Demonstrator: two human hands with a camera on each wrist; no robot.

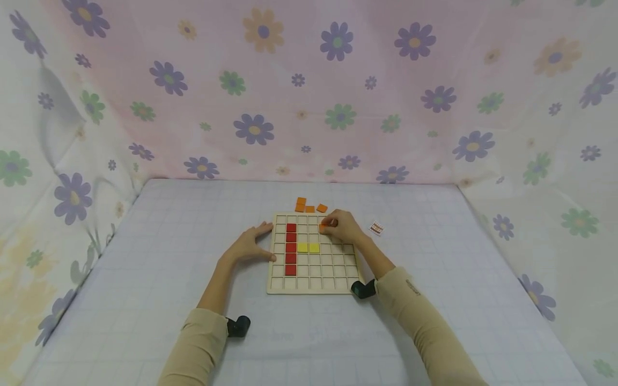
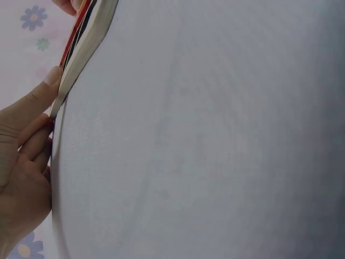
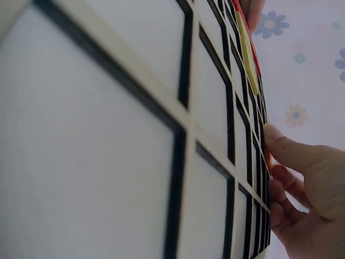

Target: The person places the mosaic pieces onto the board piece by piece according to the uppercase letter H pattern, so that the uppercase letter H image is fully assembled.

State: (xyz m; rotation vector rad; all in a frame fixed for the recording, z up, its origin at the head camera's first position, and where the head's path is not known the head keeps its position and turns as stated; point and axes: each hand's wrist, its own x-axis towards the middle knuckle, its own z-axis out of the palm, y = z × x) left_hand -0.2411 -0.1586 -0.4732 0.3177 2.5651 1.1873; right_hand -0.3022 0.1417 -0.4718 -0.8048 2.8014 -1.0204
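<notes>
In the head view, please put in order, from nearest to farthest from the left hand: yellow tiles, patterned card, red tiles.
1. Red tiles: on the left side of the board.
2. Yellow tiles: just right of the red.
3. Patterned card: right of the board.

Bare hands [image 1: 344,227] emerge from long, loose tan sleeves [image 1: 429,332], the right one bearing small dark lettering [image 1: 412,288]. A rounded black camera [image 1: 239,326] juts beside each cuff [image 1: 207,320].

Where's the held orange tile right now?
In the head view, the orange tile is pinched by the right hand at the far part of the board, beyond and right of the yellow tiles.
</notes>
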